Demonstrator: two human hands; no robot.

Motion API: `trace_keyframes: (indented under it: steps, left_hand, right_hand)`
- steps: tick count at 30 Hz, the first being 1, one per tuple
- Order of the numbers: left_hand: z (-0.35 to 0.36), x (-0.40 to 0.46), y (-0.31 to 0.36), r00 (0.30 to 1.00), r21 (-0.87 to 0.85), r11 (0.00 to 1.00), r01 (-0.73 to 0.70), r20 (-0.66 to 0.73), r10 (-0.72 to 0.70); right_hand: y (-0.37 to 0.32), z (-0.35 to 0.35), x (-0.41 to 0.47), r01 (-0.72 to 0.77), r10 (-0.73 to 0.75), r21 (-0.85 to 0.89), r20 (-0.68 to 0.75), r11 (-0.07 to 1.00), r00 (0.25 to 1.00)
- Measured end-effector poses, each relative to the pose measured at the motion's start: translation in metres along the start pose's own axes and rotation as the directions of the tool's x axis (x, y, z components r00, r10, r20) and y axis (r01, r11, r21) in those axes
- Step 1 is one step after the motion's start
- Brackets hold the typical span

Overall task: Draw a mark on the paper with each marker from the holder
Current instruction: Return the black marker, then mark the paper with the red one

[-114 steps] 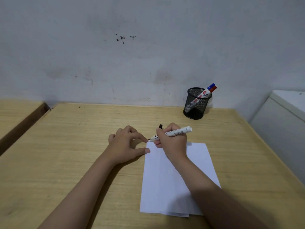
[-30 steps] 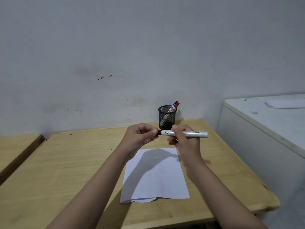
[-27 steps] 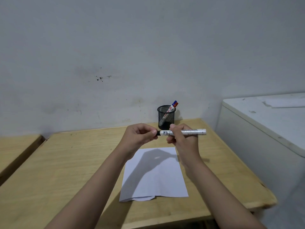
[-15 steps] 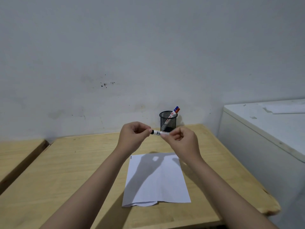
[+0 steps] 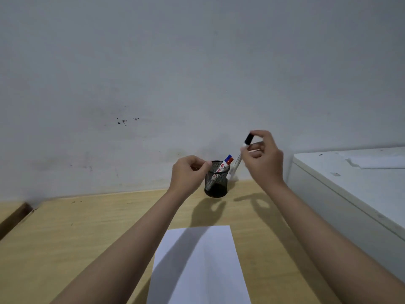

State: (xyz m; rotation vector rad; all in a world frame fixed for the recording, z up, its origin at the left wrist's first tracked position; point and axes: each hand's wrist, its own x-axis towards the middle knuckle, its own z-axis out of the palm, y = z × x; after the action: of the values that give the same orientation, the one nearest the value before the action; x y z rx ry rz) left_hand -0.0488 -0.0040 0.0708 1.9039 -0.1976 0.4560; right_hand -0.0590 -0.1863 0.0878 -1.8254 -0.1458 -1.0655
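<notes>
A black mesh holder (image 5: 215, 185) stands at the back of the wooden desk (image 5: 76, 233), with a blue-capped marker (image 5: 228, 157) and a red-capped marker (image 5: 229, 160) leaning in it. My right hand (image 5: 262, 159) holds a capped black marker (image 5: 237, 160) near its cap end, tilted, its lower end just right of the holder's rim. My left hand (image 5: 188, 174) hovers left of the holder, fingers curled, nothing visible in it. A white sheet of paper (image 5: 199, 266) lies on the desk in front of me.
A white cabinet top (image 5: 350, 178) stands to the right of the desk, with a loose paper (image 5: 377, 163) on it. A grey wall (image 5: 175, 73) rises behind the desk. A second wooden surface (image 5: 8, 213) is at the far left.
The cap is back on the black marker. My right hand has carried the marker up and back to the holder. My left hand let go of it and moved beside the holder.
</notes>
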Motion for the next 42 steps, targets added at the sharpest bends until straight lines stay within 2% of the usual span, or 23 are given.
trace_keyframes:
  steps: [4, 10, 15, 19, 23, 27, 30, 32, 36, 39, 42]
  left_hand:
    - [0.028, 0.029, -0.028, 1.0, 0.142, 0.99, 0.026, 0.01, -0.028]
    - [0.051, 0.052, -0.062, 0.996, 0.316, 0.946, 0.069, 0.03, -0.082]
    - [0.06, 0.057, -0.073, 0.998, 0.258, 0.964, 0.063, -0.016, -0.061]
    - [0.063, 0.06, -0.075, 1.0, 0.229, 0.973, -0.023, -0.011, 0.026]
    - [0.064, 0.061, -0.078, 0.999, 0.15, 0.988, 0.04, -0.028, -0.036]
    - [0.067, 0.062, -0.08, 0.997, 0.111, 0.991, 0.069, -0.042, -0.065]
    - [0.069, 0.063, -0.082, 0.997, 0.112, 0.991, 0.071, -0.043, -0.067]
    - [0.07, 0.064, -0.083, 0.997, 0.119, 0.991, 0.067, -0.041, -0.062]
    - [0.069, 0.064, -0.08, 0.997, 0.146, 0.987, 0.066, -0.046, -0.06]
    - [0.07, 0.061, -0.08, 0.996, 0.183, 0.98, 0.076, -0.051, -0.068]
    - [0.071, 0.052, -0.075, 0.997, 0.225, 0.972, 0.064, -0.047, -0.055]
  right_hand:
    - [0.017, 0.014, 0.03, -0.091, 0.093, 0.028, -0.07, 0.995, 0.993]
    - [0.043, 0.049, 0.027, -0.187, 0.191, -0.068, 0.062, 0.98, 0.98]
    - [0.072, 0.069, 0.025, -0.311, 0.349, -0.209, 0.18, 0.927, 0.92]
    - [0.086, 0.079, 0.022, -0.318, 0.379, -0.264, 0.228, 0.911, 0.897]
    - [0.093, 0.085, 0.027, -0.318, 0.385, -0.332, 0.157, 0.888, 0.91]
    - [0.095, 0.092, 0.039, -0.363, 0.47, -0.491, 0.112, 0.792, 0.875]
    - [0.095, 0.098, 0.045, -0.376, 0.511, -0.543, 0.116, 0.751, 0.852]
    - [0.092, 0.101, 0.048, -0.396, 0.522, -0.53, 0.107, 0.75, 0.847]
    - [0.077, 0.1, 0.053, -0.398, 0.469, -0.411, 0.085, 0.82, 0.879]
    - [0.063, 0.088, 0.054, -0.361, 0.386, -0.217, 0.088, 0.907, 0.918]
    - [0.048, 0.064, 0.045, -0.259, 0.26, -0.02, 0.061, 0.966, 0.964]
